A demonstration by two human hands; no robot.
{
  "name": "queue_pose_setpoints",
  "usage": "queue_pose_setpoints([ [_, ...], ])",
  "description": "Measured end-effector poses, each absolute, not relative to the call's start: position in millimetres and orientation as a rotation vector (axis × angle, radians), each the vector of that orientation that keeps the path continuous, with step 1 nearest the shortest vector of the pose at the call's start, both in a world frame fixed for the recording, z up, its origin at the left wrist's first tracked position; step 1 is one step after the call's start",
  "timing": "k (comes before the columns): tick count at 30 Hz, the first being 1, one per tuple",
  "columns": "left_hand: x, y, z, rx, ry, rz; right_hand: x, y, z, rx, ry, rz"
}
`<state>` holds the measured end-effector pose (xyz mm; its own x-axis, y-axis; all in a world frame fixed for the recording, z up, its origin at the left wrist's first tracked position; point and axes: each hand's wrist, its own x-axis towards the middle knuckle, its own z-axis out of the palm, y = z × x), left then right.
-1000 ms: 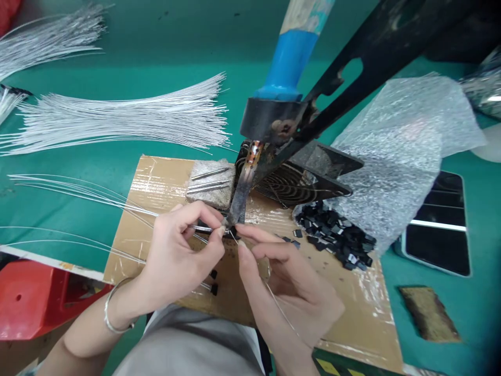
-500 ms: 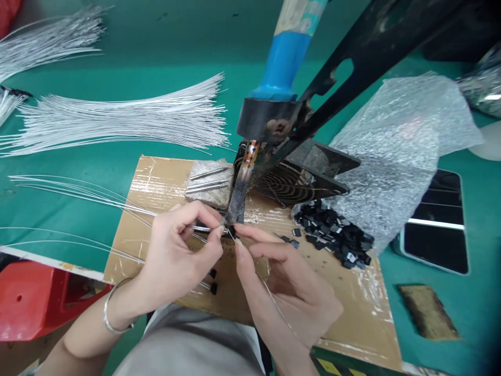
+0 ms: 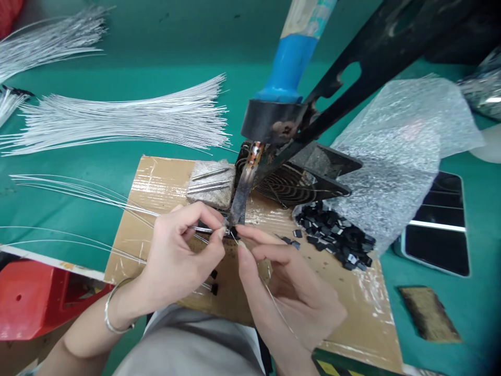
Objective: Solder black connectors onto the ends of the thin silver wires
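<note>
Wire (image 3: 203, 228), thin, silvery, stiff: pinched between thumb and forefinger of left hand (image 3: 176, 256), its end at the dark, scorched tip of the soldering iron (image 3: 240, 196), mid-cardboard sheet (image 3: 156, 188). Right hand (image 3: 289, 287) pinches a second fine strand (image 3: 274, 300), feeding it to the same spot. Risk: fingertips sit very near hot metal; a slip could burn skin or misplace the joint. Small black square parts (image 3: 336, 235), heaped near the cardboard's right edge. Bundled white wires (image 3: 117, 117), fanned on the green table (image 3: 97, 73) beyond the far edge.
</note>
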<state>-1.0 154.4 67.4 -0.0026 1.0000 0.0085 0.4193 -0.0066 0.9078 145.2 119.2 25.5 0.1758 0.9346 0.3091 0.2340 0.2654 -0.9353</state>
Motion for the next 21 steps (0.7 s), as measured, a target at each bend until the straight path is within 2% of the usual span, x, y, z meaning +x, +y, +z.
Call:
queue_pose_setpoints([
  [21, -1.0, 153.6, 66.8, 1.532, 1.524, 0.982, 142.2, 119.7, 23.2, -1.219, -1.304, 0.686],
])
